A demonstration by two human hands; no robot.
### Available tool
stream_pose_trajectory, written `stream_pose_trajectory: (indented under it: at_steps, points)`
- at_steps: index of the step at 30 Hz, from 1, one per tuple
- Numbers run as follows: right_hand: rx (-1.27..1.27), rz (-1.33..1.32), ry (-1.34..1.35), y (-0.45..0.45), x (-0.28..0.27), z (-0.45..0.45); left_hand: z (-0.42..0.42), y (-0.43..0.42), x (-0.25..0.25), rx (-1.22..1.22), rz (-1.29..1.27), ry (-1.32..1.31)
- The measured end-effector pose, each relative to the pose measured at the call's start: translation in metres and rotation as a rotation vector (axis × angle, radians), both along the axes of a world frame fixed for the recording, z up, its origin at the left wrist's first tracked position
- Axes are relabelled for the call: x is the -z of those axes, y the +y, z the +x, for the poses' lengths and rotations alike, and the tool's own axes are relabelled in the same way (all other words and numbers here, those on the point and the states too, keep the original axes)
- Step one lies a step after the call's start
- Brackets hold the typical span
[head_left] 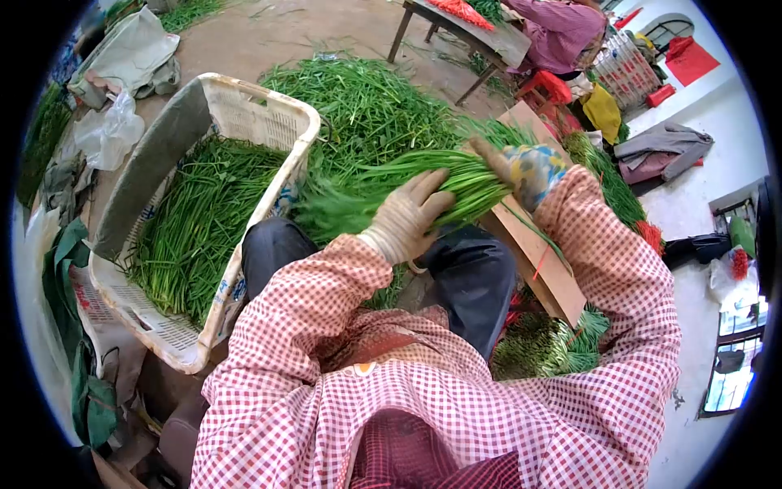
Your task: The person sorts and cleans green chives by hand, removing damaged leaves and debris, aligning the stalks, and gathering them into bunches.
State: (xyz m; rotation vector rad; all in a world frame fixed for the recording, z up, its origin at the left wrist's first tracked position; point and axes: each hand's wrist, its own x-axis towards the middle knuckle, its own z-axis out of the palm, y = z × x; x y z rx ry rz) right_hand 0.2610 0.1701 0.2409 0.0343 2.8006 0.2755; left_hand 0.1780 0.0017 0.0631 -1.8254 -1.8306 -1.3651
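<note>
Between my hands is a bunch of long green chives (468, 186), its leafy end blurred by motion at the left. My left hand (407, 210), in a cream glove, is closed round the middle of the bunch. At the bunch's right end my right hand (521, 169), in a blue and yellow patterned glove, grips the stalks; part of its fingers is hidden. Just beyond my hands lies a large heap of loose chives (366, 110). A white plastic crate (305, 122) with more chives inside stands to the left of my knees.
A cardboard-coloured board (542, 265) slants beside my right knee. Below it are bundled stalks (533, 346) with green ties. More bundles (607, 183) lie at the right. A low table (468, 33) and a person in a pink checked top (562, 33) are farther back.
</note>
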Motion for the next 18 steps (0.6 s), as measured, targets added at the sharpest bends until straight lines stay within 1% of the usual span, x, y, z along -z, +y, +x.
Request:
stream_pose_trajectory:
  at_steps: [2,3,4,5,6,7,8,9,10,11,12,14,15,16,17,18]
  points:
    - [0.13,-0.011,0.094,0.043,0.002,-0.003,0.002,-0.012,0.014,-0.108,-0.633,-0.143]
    - [0.196,0.004,0.137,0.061,-0.002,-0.005,0.001,-0.016,0.029,-0.11,-0.975,-0.126]
    - [0.099,0.046,0.203,0.081,-0.013,-0.009,-0.003,-0.021,0.05,-0.115,-1.317,-0.111]
    - [0.004,0.097,0.274,0.101,-0.025,-0.014,-0.006,-0.03,0.078,-0.058,-1.62,-0.154]
    - [-0.087,0.154,0.348,0.12,-0.036,-0.018,-0.011,-0.028,0.09,-0.016,-1.797,-0.166]
    - [0.017,0.218,0.303,0.117,-0.048,-0.026,-0.016,-0.028,0.091,0.038,-1.974,-0.169]
    - [0.193,0.199,0.292,0.113,-0.057,-0.036,-0.011,-0.033,0.093,0.074,-1.891,-0.141]
    - [0.368,0.189,0.284,0.102,-0.067,-0.046,-0.003,-0.041,0.083,0.11,-1.81,-0.113]
    - [0.421,0.173,0.275,0.097,-0.065,-0.054,0.002,-0.048,0.072,0.146,-1.731,-0.082]
    - [0.406,0.15,0.276,0.092,-0.057,-0.059,0.007,-0.046,0.059,0.09,-1.604,-0.148]
    - [0.37,0.127,0.264,0.084,-0.047,-0.068,0.012,-0.029,0.068,0.153,-1.637,-0.094]
    - [0.295,0.056,0.241,0.065,-0.011,-0.087,0.023,-0.028,0.018,0.456,-1.318,-0.325]
    - [0.257,0.03,0.24,0.055,0.001,-0.097,0.03,-0.021,0.029,0.549,-1.075,-0.377]
    - [0.23,0.014,0.239,0.047,0.013,-0.102,0.038,-0.019,0.007,0.597,-0.936,-0.603]
    - [0.203,-0.003,0.234,0.035,0.024,-0.107,0.05,-0.01,0.008,0.714,-0.692,-0.868]
    - [0.192,-0.016,0.246,0.029,0.031,-0.105,0.055,0.005,0.002,0.788,-0.537,-1.072]
